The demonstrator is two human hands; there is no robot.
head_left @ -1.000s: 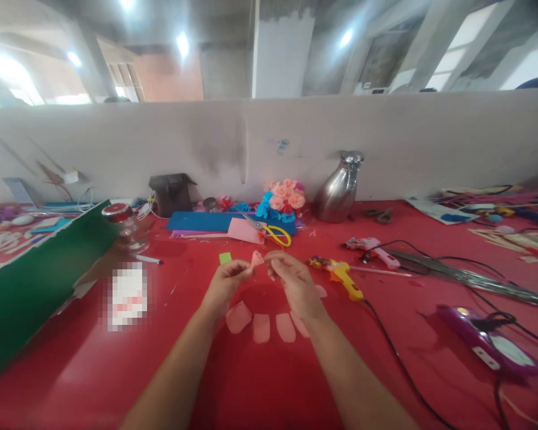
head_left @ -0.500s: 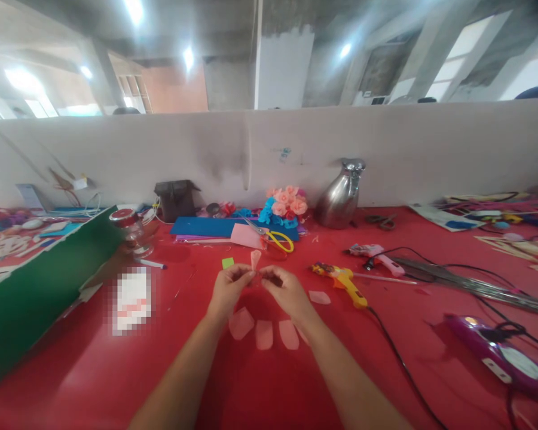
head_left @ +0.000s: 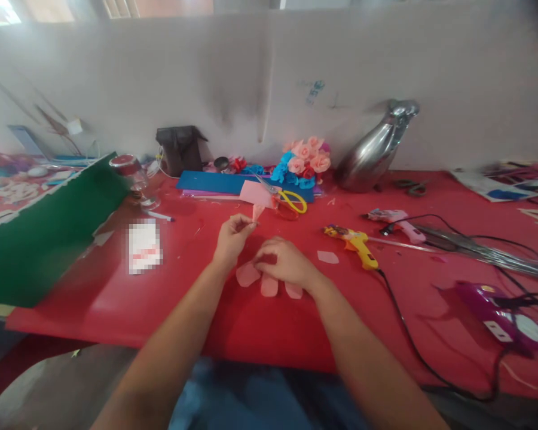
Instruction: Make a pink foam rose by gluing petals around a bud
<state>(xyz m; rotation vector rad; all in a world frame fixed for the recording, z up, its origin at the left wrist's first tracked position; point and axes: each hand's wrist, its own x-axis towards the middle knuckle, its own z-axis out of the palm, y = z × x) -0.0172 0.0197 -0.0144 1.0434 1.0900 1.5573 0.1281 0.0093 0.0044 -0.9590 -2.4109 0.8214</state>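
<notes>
My left hand pinches a small rolled pink paper cone by its lower tip and holds it just above the red table. My right hand rests low on the table with its fingers curled down over a row of pink paper petals. What its fingertips grip is hidden. One more petal lies alone to the right of that hand.
A yellow glue gun with a black cord lies right of my hands, a pink glue gun behind it. Yellow-handled scissors, blue and pink sheets, paper flowers and a steel jug stand at the back. A green sheet lies left.
My right hand let go of the cone and dropped to the petals on the table. My left hand kept the cone. The view tilted down, so the table's front edge shows.
</notes>
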